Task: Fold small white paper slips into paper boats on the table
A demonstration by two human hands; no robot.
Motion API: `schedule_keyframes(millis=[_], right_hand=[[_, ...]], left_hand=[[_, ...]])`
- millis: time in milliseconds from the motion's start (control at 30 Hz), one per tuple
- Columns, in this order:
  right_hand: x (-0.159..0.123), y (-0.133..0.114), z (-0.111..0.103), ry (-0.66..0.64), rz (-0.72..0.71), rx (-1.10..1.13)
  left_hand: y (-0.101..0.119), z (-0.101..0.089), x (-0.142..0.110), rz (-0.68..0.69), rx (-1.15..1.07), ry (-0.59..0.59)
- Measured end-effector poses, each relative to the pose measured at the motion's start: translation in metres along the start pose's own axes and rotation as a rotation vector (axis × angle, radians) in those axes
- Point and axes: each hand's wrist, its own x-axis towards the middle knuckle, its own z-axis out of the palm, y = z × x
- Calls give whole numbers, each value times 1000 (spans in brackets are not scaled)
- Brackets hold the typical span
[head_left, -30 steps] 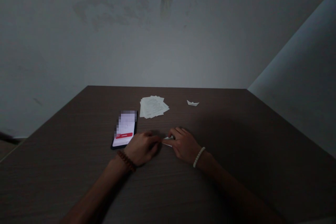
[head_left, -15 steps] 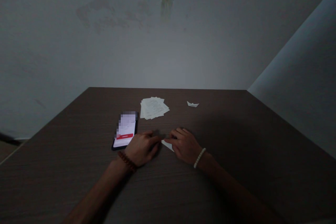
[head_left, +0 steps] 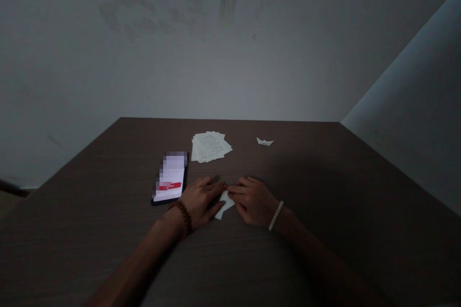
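Left hand has shifted rightward since half a second ago; more paper shows on the worktop between the hands. Left fingers stretch out, thumb apart; right hand fingers lie together. Whether either pinches, I cannot tell.

Dim grey wall, brown table
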Motion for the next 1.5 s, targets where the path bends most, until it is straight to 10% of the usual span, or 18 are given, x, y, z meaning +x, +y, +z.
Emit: schedule_keyframes(millis=[1500], right_hand=[[-6, 14, -1, 63, 115, -36]], left_hand=[[1, 7, 2, 111, -30, 99]])
